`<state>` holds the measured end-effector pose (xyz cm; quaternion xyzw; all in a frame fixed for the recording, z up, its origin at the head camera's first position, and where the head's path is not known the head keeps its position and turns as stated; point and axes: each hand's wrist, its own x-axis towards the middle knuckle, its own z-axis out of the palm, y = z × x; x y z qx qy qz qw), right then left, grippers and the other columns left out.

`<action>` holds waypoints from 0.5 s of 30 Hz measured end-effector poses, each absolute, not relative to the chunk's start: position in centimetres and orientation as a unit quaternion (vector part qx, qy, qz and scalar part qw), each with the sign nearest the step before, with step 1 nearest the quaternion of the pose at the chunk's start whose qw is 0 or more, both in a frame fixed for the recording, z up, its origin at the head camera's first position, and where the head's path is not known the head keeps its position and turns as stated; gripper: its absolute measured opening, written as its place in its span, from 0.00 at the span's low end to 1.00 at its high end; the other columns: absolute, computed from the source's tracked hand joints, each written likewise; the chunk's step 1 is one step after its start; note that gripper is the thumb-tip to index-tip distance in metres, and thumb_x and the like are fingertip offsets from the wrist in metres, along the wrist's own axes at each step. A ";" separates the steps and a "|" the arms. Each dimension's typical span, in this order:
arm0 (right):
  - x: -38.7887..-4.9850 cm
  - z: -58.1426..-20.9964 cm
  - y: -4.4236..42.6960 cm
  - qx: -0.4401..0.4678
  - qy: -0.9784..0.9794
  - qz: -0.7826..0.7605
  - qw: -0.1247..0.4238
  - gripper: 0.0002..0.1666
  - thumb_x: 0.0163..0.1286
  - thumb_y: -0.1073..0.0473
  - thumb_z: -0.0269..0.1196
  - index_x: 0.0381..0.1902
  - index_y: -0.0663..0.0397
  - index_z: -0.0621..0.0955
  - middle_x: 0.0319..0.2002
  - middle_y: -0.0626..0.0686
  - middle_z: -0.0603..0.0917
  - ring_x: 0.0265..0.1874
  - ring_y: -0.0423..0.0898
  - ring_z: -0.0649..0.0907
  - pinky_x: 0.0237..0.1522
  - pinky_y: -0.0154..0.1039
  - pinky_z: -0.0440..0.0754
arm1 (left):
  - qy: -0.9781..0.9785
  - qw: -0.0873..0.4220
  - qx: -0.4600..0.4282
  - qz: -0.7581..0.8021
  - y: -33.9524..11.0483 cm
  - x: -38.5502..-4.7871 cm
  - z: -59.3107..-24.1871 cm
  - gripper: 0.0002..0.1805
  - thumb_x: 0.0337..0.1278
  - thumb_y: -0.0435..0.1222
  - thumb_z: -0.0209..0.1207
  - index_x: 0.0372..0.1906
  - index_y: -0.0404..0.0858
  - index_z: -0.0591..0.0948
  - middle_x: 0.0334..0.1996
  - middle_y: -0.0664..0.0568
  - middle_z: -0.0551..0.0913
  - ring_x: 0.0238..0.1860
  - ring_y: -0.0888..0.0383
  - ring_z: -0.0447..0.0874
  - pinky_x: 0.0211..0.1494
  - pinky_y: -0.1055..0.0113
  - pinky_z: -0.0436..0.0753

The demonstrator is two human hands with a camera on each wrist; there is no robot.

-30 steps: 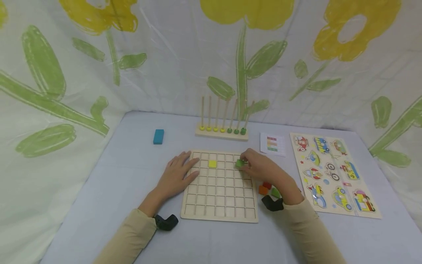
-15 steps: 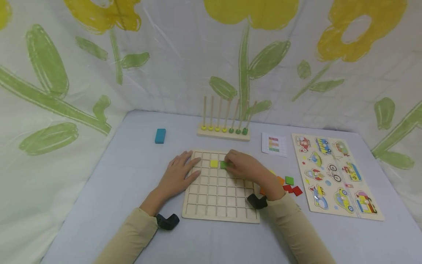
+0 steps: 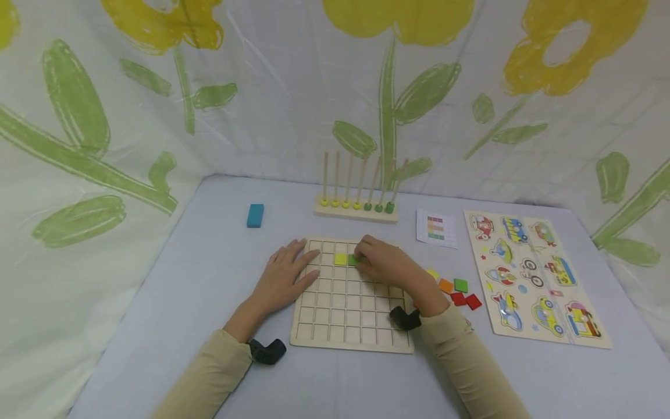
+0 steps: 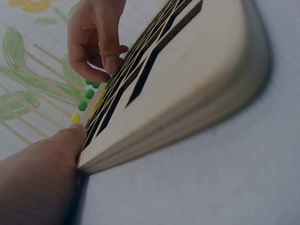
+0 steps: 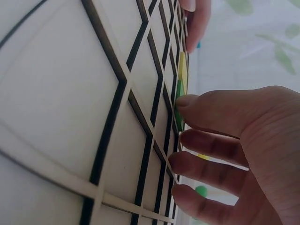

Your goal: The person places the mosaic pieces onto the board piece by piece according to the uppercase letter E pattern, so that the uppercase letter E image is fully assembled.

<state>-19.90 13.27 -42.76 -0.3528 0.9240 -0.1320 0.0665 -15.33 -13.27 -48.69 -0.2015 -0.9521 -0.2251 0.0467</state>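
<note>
While the left hand [image 3: 280, 282] rests splayed on the grid board's [image 3: 337, 318] left edge, the right hand [image 3: 386, 263] pinches a green tile [image 3: 352, 260] beside the yellow tile [image 3: 341, 259], several rows from the near edge.

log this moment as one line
right hand: touching green tile | left hand: at left edge of board | yellow tile: beside green tile

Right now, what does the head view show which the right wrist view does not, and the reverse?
Only the head view: the vehicle puzzle, the printed card and the red tiles.
Only the right wrist view: three separate fingertips of the right hand, below its thumb.
Both: the grid board, yellow tile, green tile, right hand and, at least partly, left hand.
</note>
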 end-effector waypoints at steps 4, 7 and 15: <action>-19.8 -42.6 13.6 -0.352 0.925 -0.125 0.064 0.10 0.68 0.57 0.61 0.45 0.54 0.80 0.43 0.49 0.78 0.37 0.41 0.79 0.41 0.37 0.80 | -0.951 0.048 -0.204 -0.228 -13.2 -15.3 -48.8 0.29 0.69 0.56 0.45 0.69 0.51 0.67 0.73 0.46 0.58 0.75 0.48 0.49 0.74 0.46 0.50; -19.8 -42.2 14.2 -0.351 0.928 -0.116 0.055 0.10 0.69 0.58 0.60 0.45 0.54 0.80 0.45 0.49 0.78 0.40 0.42 0.80 0.43 0.37 0.80 | -0.950 0.050 -0.207 -0.229 -13.2 -15.4 -48.9 0.29 0.69 0.56 0.45 0.69 0.50 0.68 0.73 0.46 0.59 0.75 0.47 0.50 0.74 0.46 0.50; -18.9 -41.4 16.5 -0.314 0.941 -0.112 0.062 0.13 0.70 0.55 0.59 0.48 0.54 0.80 0.47 0.50 0.78 0.42 0.43 0.80 0.46 0.40 0.80 | -0.950 0.053 -0.206 -0.229 -13.3 -15.4 -49.0 0.29 0.69 0.56 0.45 0.69 0.50 0.68 0.73 0.46 0.59 0.75 0.48 0.49 0.74 0.47 0.50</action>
